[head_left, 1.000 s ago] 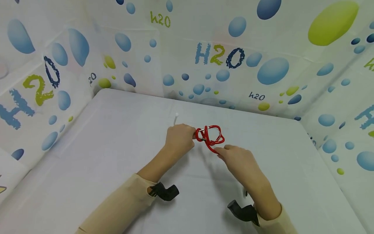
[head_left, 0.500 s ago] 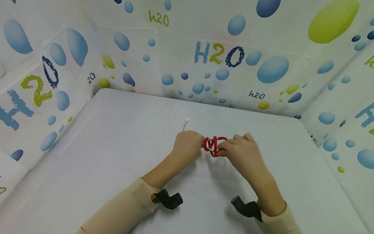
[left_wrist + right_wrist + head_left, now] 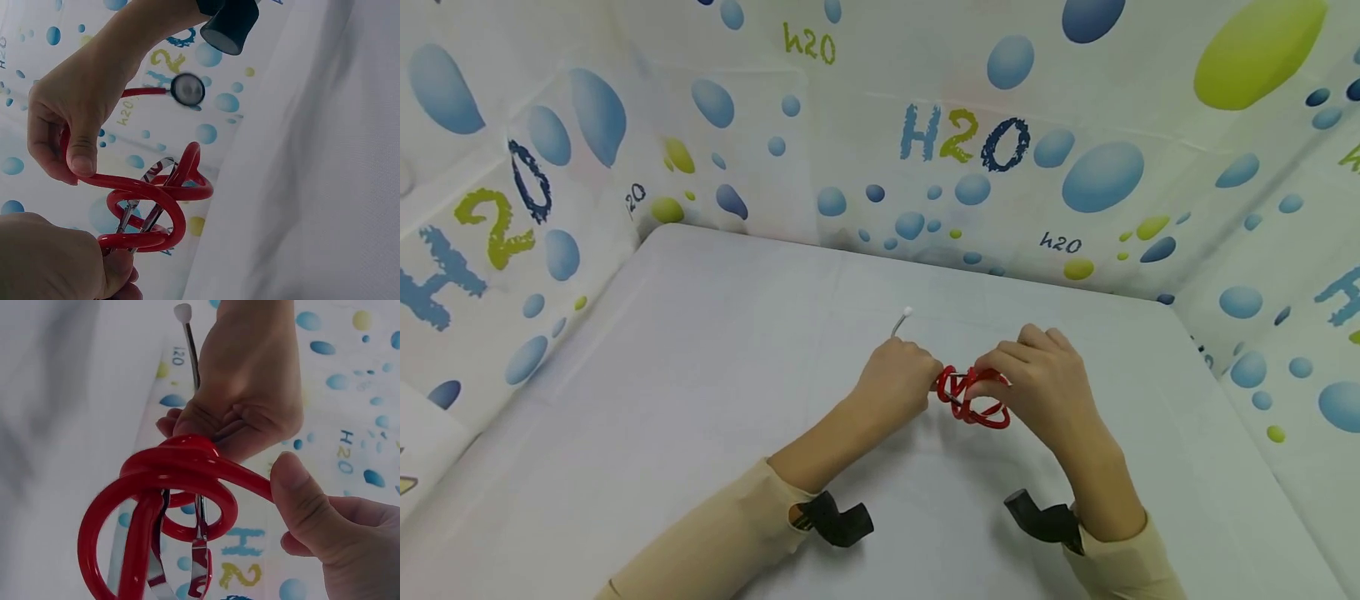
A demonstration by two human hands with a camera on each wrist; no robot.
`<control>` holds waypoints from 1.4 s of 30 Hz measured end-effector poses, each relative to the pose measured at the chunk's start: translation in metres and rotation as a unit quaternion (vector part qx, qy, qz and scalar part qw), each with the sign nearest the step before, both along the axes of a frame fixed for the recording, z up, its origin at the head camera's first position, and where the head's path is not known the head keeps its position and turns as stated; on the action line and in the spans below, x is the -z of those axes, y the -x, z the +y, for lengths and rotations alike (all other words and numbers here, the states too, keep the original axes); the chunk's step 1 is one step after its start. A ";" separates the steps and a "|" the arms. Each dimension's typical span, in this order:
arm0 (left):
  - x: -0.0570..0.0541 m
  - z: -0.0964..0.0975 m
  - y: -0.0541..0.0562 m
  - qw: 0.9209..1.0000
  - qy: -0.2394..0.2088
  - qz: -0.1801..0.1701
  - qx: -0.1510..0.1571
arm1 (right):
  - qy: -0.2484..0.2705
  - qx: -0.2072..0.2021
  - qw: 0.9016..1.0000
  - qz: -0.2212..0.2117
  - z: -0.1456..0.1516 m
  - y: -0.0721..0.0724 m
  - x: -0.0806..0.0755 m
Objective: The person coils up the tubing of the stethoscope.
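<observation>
A stethoscope [image 3: 996, 423] with red tubing wound in loops round its metal ear tubes hangs above the white table, between both hands. My left hand [image 3: 898, 377] grips the metal ear tubes; an ear tip [image 3: 907, 312] sticks out beyond the fist. With thumb and fingers, my right hand [image 3: 1043, 379] pinches the red tube [image 3: 240, 478] beside the coil. In the left wrist view the chest piece [image 3: 187, 89] dangles, blurred, on a length of tube past the right hand. The head view hides it behind the hand or arm.
A white cloth covers the table [image 3: 737, 333]. Behind it and along the sides rise white curtains [image 3: 865, 100] printed with blue and green drops and H2O lettering. Black camera mounts [image 3: 838, 521] stick out from both sleeve cuffs.
Both hands have shifted right with the stethoscope. From below the loops, the right hand has come up and over to their far side, drawing the red tube round the ear tubes.
</observation>
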State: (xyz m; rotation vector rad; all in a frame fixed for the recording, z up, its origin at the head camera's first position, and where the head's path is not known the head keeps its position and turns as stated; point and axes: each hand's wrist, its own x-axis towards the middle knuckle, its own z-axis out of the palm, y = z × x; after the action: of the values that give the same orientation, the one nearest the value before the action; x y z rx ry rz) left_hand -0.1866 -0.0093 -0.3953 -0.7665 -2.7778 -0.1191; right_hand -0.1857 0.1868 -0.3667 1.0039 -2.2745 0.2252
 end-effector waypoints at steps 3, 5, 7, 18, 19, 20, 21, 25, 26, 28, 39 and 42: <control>0.001 -0.001 0.001 1.000 -0.009 -0.004 0.011 | -0.002 -0.004 1.000 0.005 0.002 0.002 0.000; 0.001 -0.002 0.002 1.000 -0.013 -0.011 0.022 | -0.002 -0.018 1.000 0.013 0.003 0.003 0.001; 0.001 -0.003 0.002 0.999 -0.009 -0.015 0.037 | 0.002 -0.045 0.999 0.023 0.002 0.005 0.002; 0.000 -0.002 0.004 0.995 0.028 0.004 0.096 | -0.030 -0.070 0.997 0.001 0.001 0.006 0.003; 0.000 -0.002 0.004 0.994 0.029 0.006 0.104 | -0.033 -0.069 0.997 0.000 0.002 0.007 0.003; 0.000 -0.002 0.004 0.993 0.030 0.009 0.112 | -0.033 -0.070 0.997 -0.001 0.003 0.008 0.004; 0.000 -0.001 0.003 0.992 0.031 0.013 0.121 | -0.033 -0.073 0.997 -0.004 0.004 0.008 0.004; 0.000 -0.001 0.003 0.988 0.026 0.039 0.146 | -0.024 -0.079 0.996 -0.025 0.009 0.012 0.005; 0.000 -0.001 0.004 0.987 0.021 0.047 0.150 | -0.018 -0.080 0.996 -0.031 0.010 0.014 0.006; 0.001 -0.002 0.004 0.986 0.009 0.060 0.158 | -0.005 -0.079 0.996 -0.039 0.013 0.017 0.008; -0.006 -0.007 0.004 0.980 -0.056 0.086 0.171 | 0.054 -0.092 0.991 -0.077 0.023 0.025 0.012; -0.009 -0.009 0.005 0.978 -0.070 0.089 0.174 | 0.062 -0.096 0.989 -0.095 0.025 0.026 0.013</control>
State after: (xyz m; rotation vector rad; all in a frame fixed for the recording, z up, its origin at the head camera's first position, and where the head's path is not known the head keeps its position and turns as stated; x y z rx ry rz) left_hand -0.1916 -0.0180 -0.3866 -1.1567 -2.4152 -0.2919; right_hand -0.2122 0.2121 -0.3800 1.1776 -2.2975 0.5590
